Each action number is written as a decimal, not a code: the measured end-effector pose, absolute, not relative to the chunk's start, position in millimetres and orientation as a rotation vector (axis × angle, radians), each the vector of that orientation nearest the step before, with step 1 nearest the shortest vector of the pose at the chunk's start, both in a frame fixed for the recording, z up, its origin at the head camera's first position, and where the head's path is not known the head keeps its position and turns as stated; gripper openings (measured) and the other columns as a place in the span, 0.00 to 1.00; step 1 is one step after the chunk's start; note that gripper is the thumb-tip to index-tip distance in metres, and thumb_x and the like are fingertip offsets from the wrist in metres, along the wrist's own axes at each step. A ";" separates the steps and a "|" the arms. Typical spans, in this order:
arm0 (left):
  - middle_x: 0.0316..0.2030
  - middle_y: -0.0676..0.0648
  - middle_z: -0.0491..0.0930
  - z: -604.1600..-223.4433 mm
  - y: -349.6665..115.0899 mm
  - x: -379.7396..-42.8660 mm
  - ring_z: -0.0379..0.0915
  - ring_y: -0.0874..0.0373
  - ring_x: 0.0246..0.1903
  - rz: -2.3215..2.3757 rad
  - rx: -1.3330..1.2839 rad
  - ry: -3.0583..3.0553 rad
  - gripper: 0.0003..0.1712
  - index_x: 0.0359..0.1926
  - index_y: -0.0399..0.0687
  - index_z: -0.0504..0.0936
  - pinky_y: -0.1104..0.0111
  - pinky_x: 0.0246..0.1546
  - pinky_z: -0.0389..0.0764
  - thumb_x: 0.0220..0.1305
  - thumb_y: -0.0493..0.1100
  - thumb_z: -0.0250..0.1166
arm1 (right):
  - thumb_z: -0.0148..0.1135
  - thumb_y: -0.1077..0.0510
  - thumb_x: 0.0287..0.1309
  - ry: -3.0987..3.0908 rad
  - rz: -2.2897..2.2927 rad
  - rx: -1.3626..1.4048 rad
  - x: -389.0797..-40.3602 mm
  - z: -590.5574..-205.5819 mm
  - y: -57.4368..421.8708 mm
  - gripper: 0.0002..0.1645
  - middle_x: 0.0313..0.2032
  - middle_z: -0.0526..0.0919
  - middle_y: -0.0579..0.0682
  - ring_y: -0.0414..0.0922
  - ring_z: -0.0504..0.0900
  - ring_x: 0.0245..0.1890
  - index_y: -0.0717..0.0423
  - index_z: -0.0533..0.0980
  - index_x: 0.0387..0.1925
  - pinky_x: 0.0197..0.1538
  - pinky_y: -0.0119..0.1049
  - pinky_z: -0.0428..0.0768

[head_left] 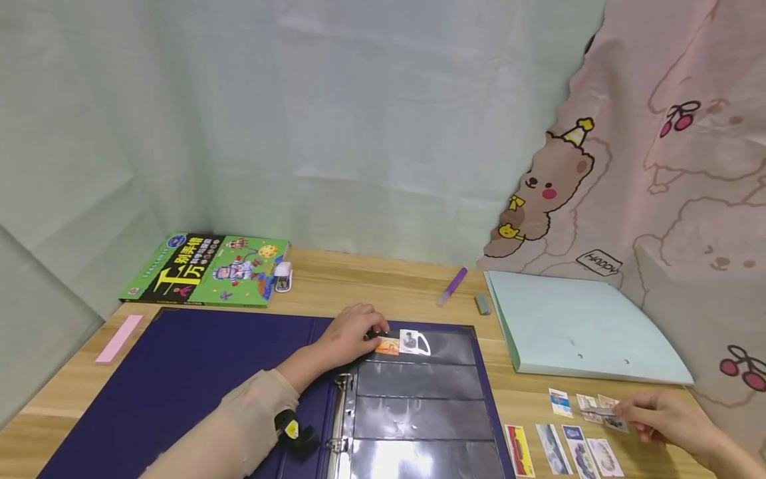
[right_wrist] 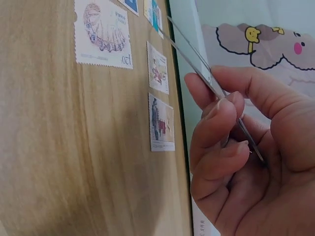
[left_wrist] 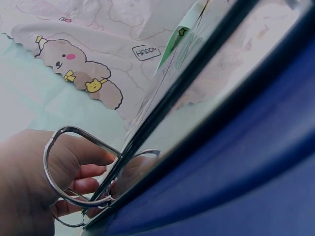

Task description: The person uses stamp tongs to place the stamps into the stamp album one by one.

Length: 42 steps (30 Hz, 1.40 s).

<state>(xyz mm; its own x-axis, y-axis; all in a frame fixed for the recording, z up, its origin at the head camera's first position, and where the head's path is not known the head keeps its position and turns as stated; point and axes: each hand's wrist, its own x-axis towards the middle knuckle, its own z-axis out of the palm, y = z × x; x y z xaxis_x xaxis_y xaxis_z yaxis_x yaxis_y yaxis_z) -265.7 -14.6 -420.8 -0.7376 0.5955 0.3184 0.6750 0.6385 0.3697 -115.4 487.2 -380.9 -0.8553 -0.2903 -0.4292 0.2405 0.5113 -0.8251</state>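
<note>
My left hand [head_left: 353, 336] rests at the top pocket of a black stamp-album page [head_left: 419, 381], fingertips touching the page by an orange stamp [head_left: 387, 346]. Beside that stamp, a grey portrait stamp [head_left: 409, 341] sits in the same row. In the left wrist view, bent fingers [left_wrist: 86, 185] meet the page behind a metal ring [left_wrist: 47, 160]. My right hand [head_left: 664, 419] pinches metal tweezers [right_wrist: 201, 70] above the table; their tips stand apart, with no stamp visible between them. Nearby lie a blue-and-white stamp [head_left: 560, 403], a red-and-yellow stamp [head_left: 519, 452] and several others.
The album's navy cover [head_left: 197, 372] spreads left. Behind it are a green book [head_left: 239, 273], a white clip-like object [head_left: 284, 277], a purple pen [head_left: 453, 286] and a grey eraser [head_left: 482, 304]. A pale blue folder [head_left: 580, 326] lies right; a pink strip [head_left: 120, 339] lies far left.
</note>
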 end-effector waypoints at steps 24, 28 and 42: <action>0.28 0.56 0.72 -421.1 -14.7 -267.0 0.65 0.63 0.32 -0.690 -1.048 -2.694 0.08 0.34 0.54 0.80 0.66 0.39 0.67 0.50 0.43 0.66 | 0.40 0.59 0.65 2.255 -1.248 -0.066 -111.6 -379.0 481.0 0.22 0.16 0.66 0.37 0.30 0.66 0.17 0.79 0.69 0.41 0.14 0.38 0.54; 0.27 0.56 0.72 -421.2 -14.6 -267.0 0.64 0.63 0.32 -0.687 -1.052 -2.688 0.08 0.34 0.54 0.80 0.66 0.38 0.67 0.50 0.42 0.66 | 0.38 0.58 0.67 2.190 -1.311 -0.044 -112.6 -382.2 479.8 0.21 0.18 0.67 0.38 0.31 0.65 0.18 0.75 0.70 0.42 0.17 0.39 0.52; 0.28 0.55 0.72 -421.9 -13.8 -266.5 0.65 0.63 0.32 -0.689 -1.050 -2.688 0.08 0.34 0.54 0.80 0.66 0.38 0.67 0.49 0.42 0.66 | 0.37 0.60 0.67 2.087 -1.479 -0.126 -114.2 -392.5 476.5 0.19 0.21 0.71 0.36 0.29 0.70 0.22 0.53 0.77 0.42 0.19 0.41 0.54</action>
